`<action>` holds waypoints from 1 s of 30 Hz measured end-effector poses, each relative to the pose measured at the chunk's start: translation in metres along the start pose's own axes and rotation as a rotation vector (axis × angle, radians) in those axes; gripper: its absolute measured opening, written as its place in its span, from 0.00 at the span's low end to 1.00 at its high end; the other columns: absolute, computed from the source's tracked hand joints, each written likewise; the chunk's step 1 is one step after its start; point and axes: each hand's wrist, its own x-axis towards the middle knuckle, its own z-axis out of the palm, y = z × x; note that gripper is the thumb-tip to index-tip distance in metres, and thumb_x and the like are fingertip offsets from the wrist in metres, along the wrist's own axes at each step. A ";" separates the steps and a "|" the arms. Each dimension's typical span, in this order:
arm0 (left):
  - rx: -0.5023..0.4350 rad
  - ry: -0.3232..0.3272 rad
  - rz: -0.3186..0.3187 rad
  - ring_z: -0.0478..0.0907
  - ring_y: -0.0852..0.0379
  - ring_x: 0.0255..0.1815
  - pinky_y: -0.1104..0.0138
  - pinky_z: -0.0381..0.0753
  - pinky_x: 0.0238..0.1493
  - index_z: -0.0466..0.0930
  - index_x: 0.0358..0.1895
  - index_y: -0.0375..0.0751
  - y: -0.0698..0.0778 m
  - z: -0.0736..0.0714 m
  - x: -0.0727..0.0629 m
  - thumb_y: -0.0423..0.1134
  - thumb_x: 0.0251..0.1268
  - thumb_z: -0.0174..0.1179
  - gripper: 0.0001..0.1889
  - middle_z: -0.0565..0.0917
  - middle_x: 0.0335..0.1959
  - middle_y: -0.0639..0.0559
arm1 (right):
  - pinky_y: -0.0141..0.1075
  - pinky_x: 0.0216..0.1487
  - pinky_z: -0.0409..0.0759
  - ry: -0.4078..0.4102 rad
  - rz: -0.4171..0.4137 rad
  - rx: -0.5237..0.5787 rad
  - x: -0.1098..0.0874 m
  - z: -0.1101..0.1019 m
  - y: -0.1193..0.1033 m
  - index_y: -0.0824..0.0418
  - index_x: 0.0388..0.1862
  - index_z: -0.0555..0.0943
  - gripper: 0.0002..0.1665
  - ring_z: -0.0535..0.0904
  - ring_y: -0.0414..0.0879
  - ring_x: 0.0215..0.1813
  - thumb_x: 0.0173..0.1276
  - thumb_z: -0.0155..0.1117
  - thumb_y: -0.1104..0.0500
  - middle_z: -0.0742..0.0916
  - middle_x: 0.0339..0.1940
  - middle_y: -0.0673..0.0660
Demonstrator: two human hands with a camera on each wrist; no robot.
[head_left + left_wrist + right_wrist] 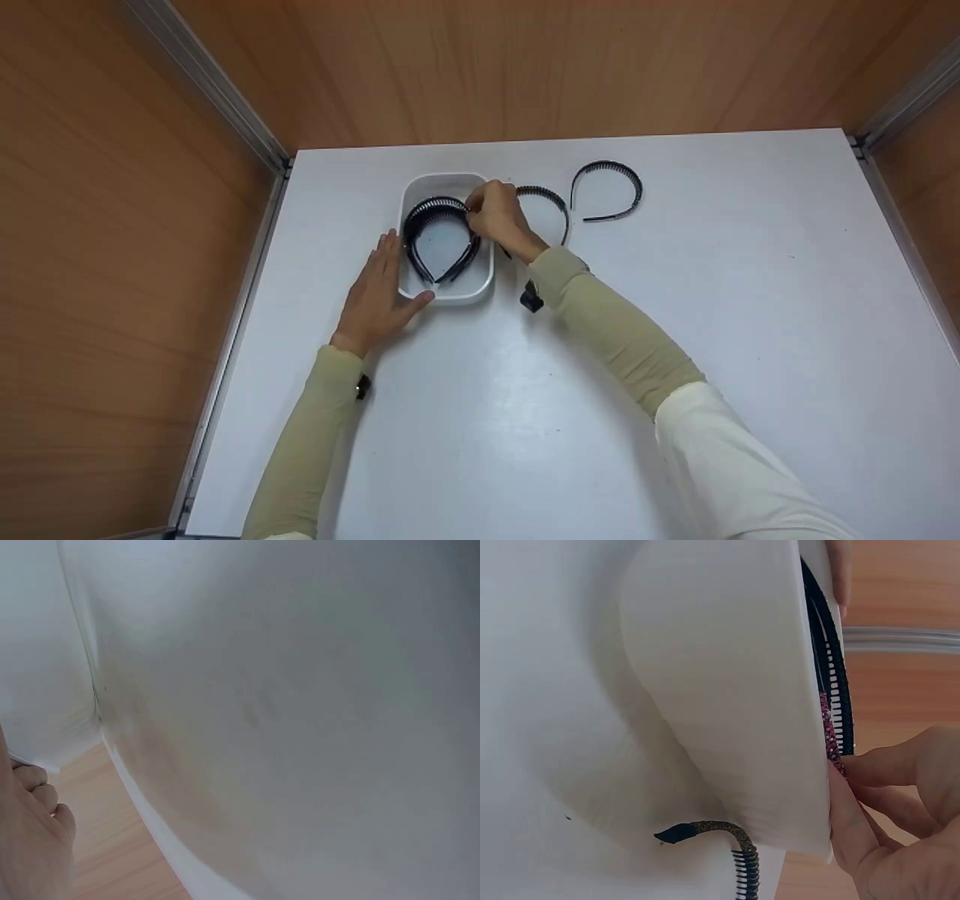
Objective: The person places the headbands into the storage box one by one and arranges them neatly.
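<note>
A white plastic box (pixel 457 298) stands on the table, holding several dark toothed headbands (pixel 411 232) stacked together. At the box's right rim, my right hand (pixel 499 215) pinches a headband between thumb and fingers. Seen from the right wrist, that headband has a pink glittery surface (pixel 829 727) and lies against a black toothed one (pixel 840 682). My left hand (pixel 373 304) rests along the box's left side, fingers straight, thumb spread at the front corner. The left wrist view shows the box wall large and blurred, with part of a hand (pixel 37 832) at its left edge.
Right of the box lies a toothed headband (pixel 562 214), partly hidden by my right hand. Farther right and back is another headband (pixel 637 187). Wood-grain panels (pixel 525 67) rise behind the white table (pixel 750 300) and on both sides.
</note>
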 end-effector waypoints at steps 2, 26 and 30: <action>-0.006 0.003 -0.002 0.43 0.45 0.91 0.53 0.47 0.90 0.42 0.88 0.33 0.000 0.000 0.000 0.69 0.71 0.63 0.60 0.46 0.90 0.41 | 0.39 0.43 0.84 -0.014 -0.007 -0.023 0.000 0.001 -0.001 0.70 0.47 0.92 0.11 0.84 0.49 0.42 0.70 0.67 0.68 0.92 0.41 0.63; -0.005 -0.001 -0.008 0.42 0.46 0.91 0.53 0.48 0.90 0.41 0.88 0.36 0.001 0.001 0.000 0.72 0.71 0.59 0.60 0.46 0.90 0.43 | 0.44 0.49 0.87 -0.080 -0.029 -0.068 -0.004 -0.002 -0.004 0.75 0.53 0.88 0.16 0.84 0.53 0.48 0.70 0.63 0.70 0.91 0.48 0.67; -0.013 -0.002 0.005 0.42 0.46 0.91 0.52 0.47 0.90 0.41 0.88 0.36 0.001 0.001 0.000 0.73 0.72 0.58 0.60 0.46 0.90 0.42 | 0.45 0.51 0.87 -0.071 -0.017 -0.047 -0.005 -0.004 -0.003 0.74 0.54 0.88 0.16 0.85 0.54 0.50 0.71 0.65 0.69 0.90 0.49 0.67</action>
